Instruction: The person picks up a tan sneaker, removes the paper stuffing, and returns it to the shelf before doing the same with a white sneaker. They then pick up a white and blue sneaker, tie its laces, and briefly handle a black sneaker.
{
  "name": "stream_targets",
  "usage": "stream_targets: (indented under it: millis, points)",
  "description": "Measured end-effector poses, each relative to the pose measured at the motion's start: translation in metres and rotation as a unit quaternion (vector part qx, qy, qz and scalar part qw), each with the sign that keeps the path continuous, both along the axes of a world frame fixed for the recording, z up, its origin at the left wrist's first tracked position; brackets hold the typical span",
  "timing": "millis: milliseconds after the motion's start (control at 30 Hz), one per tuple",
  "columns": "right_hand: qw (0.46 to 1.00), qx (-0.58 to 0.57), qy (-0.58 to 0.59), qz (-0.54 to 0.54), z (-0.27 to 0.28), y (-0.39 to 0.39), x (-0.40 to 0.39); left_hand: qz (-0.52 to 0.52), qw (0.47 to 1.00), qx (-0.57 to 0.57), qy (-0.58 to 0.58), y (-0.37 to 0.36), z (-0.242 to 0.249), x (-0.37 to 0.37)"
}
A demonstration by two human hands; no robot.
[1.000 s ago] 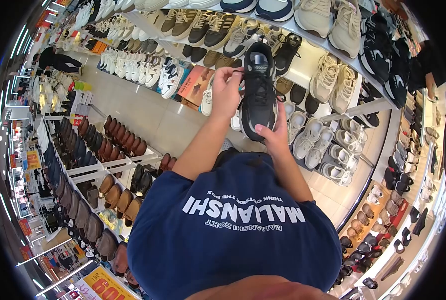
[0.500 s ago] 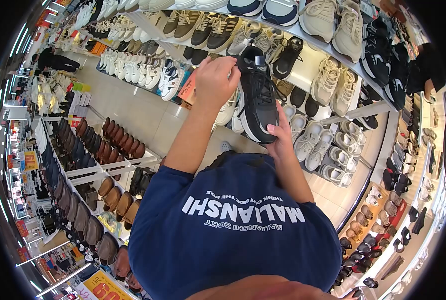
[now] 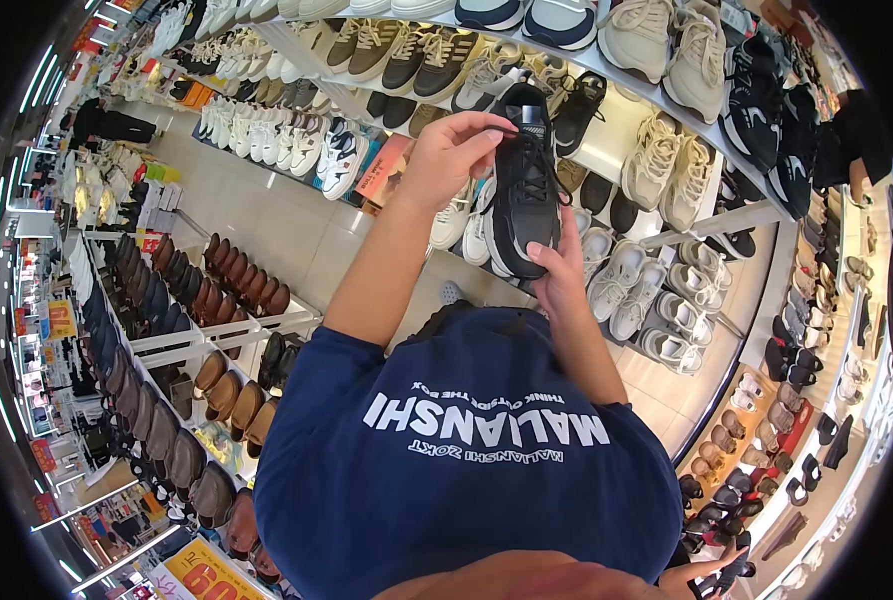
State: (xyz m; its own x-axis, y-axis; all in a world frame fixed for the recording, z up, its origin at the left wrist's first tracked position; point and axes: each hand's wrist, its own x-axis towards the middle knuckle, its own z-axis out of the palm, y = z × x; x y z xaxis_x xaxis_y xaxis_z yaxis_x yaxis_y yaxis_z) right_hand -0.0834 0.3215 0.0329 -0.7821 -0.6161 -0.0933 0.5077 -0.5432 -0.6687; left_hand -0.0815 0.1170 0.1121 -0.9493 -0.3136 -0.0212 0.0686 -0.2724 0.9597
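A black sneaker (image 3: 523, 205) with black laces and a white edge on its sole is held up in front of me, toe toward my body. My right hand (image 3: 563, 268) grips it by the toe, thumb on top and the other fingers mostly hidden underneath. Beside the sneaker's collar, my left hand (image 3: 454, 158) pinches a thin black shoelace (image 3: 503, 130) between thumb and forefinger. A light-coloured label shows on the tongue.
Beyond the sneaker stands a shelf rack with beige sneakers (image 3: 656, 165) and brown sneakers (image 3: 441, 62). An orange sign (image 3: 384, 170) stands near white shoes. Leather shoes (image 3: 181, 450) line racks at left. A person's arm (image 3: 701, 570) shows at lower right.
My left hand has shifted right, with a lace now showing in its pinch. The sneaker has turned slightly, and my right hand still grips its toe. Another person's arm has appeared at lower right.
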Motion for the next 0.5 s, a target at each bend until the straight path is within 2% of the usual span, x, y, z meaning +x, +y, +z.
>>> stream_targets:
  millis: [67,167,267,367,467,500]
  points:
    - [1.000,0.009,0.009,-0.009,0.001,0.001,-0.002,-0.019,0.995,0.099,0.017,-0.002,-0.007,-0.002]
    - [1.000,0.008,0.013,-0.009,-0.002,0.004,-0.003,-0.028,0.993,0.104,0.047,0.005,-0.013,-0.006]
    - [1.000,-0.005,-0.008,-0.006,0.000,0.009,-0.003,-0.010,0.999,0.050,-0.016,0.009,-0.002,-0.007]
    - [0.999,-0.017,-0.031,-0.004,-0.002,0.011,-0.004,-0.035,0.998,0.050,-0.020,0.006,0.001,-0.008]
    - [0.998,-0.032,-0.049,-0.009,-0.002,0.010,-0.003,-0.044,0.999,-0.007,-0.026,-0.003,-0.004,-0.006]
    - [0.998,-0.034,-0.046,-0.013,-0.005,0.010,-0.004,-0.002,0.994,-0.106,-0.029,0.001,-0.003,-0.006]
